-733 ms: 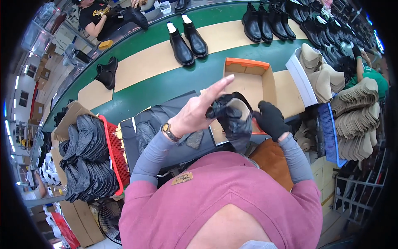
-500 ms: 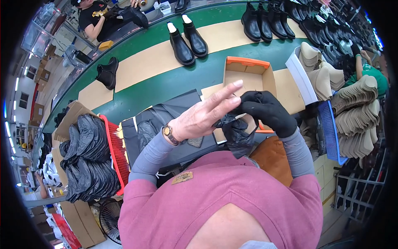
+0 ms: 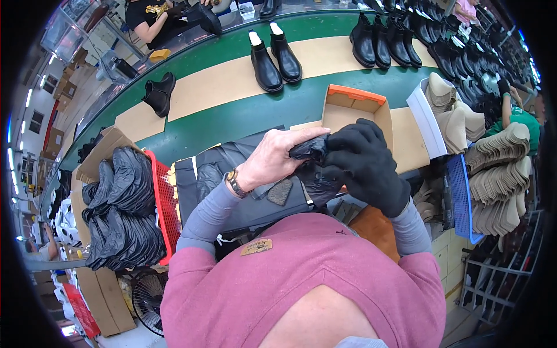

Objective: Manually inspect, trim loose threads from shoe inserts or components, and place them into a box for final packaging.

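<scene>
Bench: green conveyor [image 3: 232, 119] beyond you, open cardboard box [image 3: 354, 113] just behind your hands.
Black plastic bag [image 3: 313, 168]: bunched between both hands.
Left hand [image 3: 278, 156]: bare, grasping it.
Right hand [image 3: 362, 162]: gloved, clenched on it.

An open cardboard box [image 3: 354, 113] with an orange rim is sitting just beyond my hands. A tan label [image 3: 256, 247] is showing on my pink shirt.

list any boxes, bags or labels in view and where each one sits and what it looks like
Open cardboard box: on the bench behind both hands, brown, orange rim.
Black bags: heaped at the person's left, crumpled, glossy.
Red basket: beside the heap, mesh wall.
Tan label: small patch on the pink sweater.
</scene>
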`<action>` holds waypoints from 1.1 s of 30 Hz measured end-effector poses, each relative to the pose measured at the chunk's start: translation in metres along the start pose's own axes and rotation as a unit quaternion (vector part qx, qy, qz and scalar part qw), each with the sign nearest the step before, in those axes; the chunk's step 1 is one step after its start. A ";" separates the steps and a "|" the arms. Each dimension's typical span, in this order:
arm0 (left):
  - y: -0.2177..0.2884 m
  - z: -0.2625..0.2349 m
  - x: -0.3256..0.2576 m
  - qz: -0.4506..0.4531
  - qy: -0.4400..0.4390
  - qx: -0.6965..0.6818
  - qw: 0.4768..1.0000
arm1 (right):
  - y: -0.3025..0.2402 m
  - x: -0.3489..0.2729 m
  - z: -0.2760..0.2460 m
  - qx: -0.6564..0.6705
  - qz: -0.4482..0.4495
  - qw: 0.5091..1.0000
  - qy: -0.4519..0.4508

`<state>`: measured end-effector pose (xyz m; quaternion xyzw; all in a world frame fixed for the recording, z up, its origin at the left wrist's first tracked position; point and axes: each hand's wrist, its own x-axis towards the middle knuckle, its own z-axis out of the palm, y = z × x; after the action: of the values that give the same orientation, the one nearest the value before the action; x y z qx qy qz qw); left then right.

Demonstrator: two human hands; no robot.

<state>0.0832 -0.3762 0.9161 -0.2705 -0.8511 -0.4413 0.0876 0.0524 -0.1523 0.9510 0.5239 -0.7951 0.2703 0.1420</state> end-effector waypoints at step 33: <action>0.008 0.027 0.004 0.036 0.149 0.092 0.984 | 0.023 0.010 0.019 0.235 0.274 0.928 0.088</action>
<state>0.0864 -0.3489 0.9076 -0.2232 -0.8552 -0.3926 0.2542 0.0287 -0.1643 0.9338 0.2780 -0.8058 0.5228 0.0044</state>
